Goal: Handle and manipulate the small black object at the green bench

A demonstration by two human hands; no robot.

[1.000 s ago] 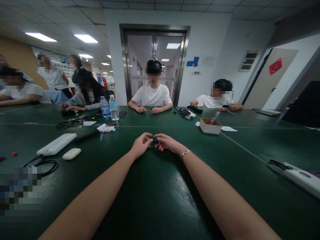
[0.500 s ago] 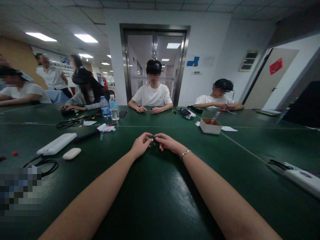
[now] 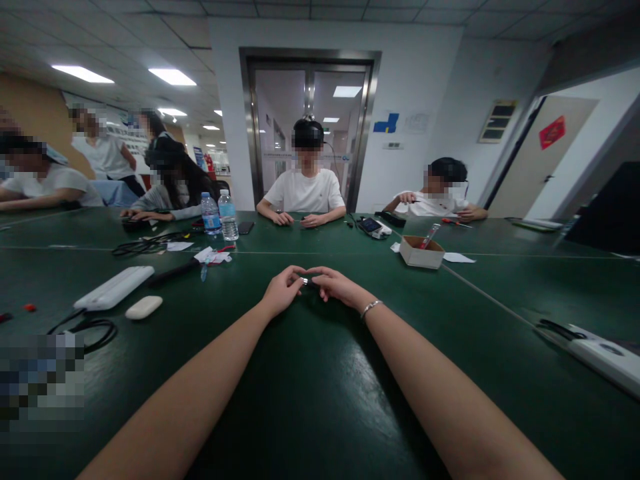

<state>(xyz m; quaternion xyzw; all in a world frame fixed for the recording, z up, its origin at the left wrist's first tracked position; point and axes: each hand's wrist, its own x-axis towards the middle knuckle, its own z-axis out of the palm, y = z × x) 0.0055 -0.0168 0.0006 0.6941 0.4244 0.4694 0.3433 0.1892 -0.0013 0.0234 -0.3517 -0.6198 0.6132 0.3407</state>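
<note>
Over the dark green table (image 3: 320, 373), my left hand (image 3: 284, 289) pinches a small object (image 3: 305, 282) with a shiny metal part and a dark part. My right hand (image 3: 340, 289), with a silver bracelet on its wrist, closes its thumb and finger on the dark end of the same object. The fingertips of both hands nearly meet above it. The object is too small and too much covered to name.
On the left lie a white power strip (image 3: 116, 288), a white oval case (image 3: 144, 307) and black cables. Two water bottles (image 3: 228, 217) stand farther back. A small box (image 3: 421, 253) is at the right. Several people sit around the table.
My hands have come slightly closer, and the small object now spans between their fingers. The person at the right has raised one hand with a thin item.
</note>
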